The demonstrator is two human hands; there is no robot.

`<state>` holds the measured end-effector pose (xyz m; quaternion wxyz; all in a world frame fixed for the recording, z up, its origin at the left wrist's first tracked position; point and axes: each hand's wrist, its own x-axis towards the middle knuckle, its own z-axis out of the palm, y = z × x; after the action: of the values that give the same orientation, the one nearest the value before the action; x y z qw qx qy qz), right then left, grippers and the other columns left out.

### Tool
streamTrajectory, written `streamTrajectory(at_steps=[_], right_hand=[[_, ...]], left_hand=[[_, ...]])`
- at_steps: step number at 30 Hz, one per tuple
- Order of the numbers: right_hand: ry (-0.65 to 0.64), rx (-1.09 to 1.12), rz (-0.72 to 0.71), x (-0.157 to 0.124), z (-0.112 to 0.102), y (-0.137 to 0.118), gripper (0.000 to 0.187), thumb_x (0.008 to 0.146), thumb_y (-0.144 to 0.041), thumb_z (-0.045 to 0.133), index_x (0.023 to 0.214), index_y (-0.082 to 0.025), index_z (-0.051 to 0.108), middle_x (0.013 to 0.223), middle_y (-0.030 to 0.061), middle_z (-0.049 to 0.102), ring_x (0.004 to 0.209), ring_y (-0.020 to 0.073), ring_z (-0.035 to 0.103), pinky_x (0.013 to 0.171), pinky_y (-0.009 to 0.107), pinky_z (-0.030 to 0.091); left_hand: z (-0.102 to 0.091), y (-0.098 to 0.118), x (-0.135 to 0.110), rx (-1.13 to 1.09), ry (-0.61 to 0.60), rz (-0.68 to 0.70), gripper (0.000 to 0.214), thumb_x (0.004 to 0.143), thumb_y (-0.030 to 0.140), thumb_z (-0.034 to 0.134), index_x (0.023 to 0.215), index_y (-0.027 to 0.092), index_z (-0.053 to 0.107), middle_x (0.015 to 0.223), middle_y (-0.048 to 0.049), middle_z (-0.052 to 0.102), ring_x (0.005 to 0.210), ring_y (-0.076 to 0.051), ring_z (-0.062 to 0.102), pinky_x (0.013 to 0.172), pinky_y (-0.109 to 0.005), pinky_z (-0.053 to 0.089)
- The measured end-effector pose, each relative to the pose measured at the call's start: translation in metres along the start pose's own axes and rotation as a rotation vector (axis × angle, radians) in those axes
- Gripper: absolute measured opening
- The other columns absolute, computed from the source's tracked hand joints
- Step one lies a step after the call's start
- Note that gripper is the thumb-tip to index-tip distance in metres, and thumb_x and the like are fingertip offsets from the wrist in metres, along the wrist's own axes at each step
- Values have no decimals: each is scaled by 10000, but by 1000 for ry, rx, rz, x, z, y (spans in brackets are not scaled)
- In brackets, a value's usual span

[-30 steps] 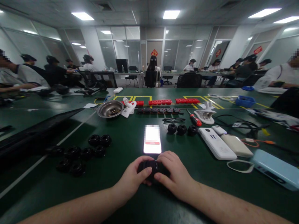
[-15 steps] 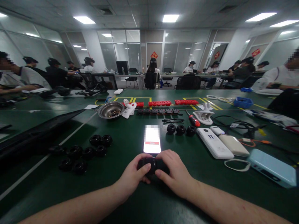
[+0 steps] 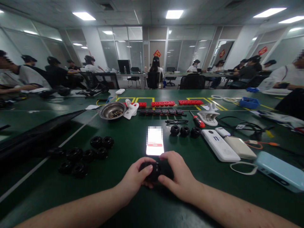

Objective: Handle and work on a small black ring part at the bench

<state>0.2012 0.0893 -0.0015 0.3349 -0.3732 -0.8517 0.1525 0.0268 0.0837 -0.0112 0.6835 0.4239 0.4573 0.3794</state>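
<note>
My left hand (image 3: 136, 175) is closed around a glossy black ring-shaped part (image 3: 154, 171), its thumb lying over the top. Just to the right, my right hand (image 3: 179, 174) is open, thumb and fingers apart, with the thumb tip close to the part's right edge; whether it touches I cannot tell. Directly beyond the hands a phone (image 3: 155, 142) lies with its screen lit. Similar black parts (image 3: 80, 169) form a loose group at the left. Three more black parts (image 3: 184, 131) stand in a row beyond my right hand.
A metal bowl (image 3: 112, 110) holds small brassy pieces. Red trays (image 3: 162, 104) and a black strip of blocks (image 3: 161, 112) lie farther back. At the right are a screwdriver (image 3: 198, 121), a white power bank (image 3: 219, 145), a light-blue box (image 3: 281, 171) and cables. Other people sit around.
My right hand's fingers have spread and drawn slightly away from the black part. My left hand keeps its hold, with little movement. The camera view has shifted a little.
</note>
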Motion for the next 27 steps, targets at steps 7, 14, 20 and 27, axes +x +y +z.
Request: streamTrajectory(at_steps=[7,14,20,27], right_hand=[[-67,-12,-52,4,4,7,468,843,-524,243,720,-156,507,684,37,517,660,165,455,631,325,369],[20,-209,-250,2,-2,-6,357,833,-435,394,974,-133,523,875,86,587,806,205,485,798,395,342],[-18,-90,-25,2,-4,-7,329,778,-433,458,943,-153,510,864,71,561,795,208,483,738,385,373],[15,-175,-209,2,0,-1,344,781,-440,486,938,-135,516,831,75,577,776,203,486,772,400,367]], left_hand=[[1,6,-3,49,-57,-49,400,678,389,580,967,128,490,803,-65,607,598,-154,619,516,-245,450],[0,0,-1,34,37,-13,357,675,411,570,894,138,499,677,-18,576,489,-133,589,464,-242,443],[3,1,-2,6,57,8,351,656,369,605,915,155,505,774,-21,572,533,-116,584,500,-238,457],[0,0,1,15,-2,-11,469,627,477,593,931,136,491,747,-49,593,532,-148,601,474,-255,463]])
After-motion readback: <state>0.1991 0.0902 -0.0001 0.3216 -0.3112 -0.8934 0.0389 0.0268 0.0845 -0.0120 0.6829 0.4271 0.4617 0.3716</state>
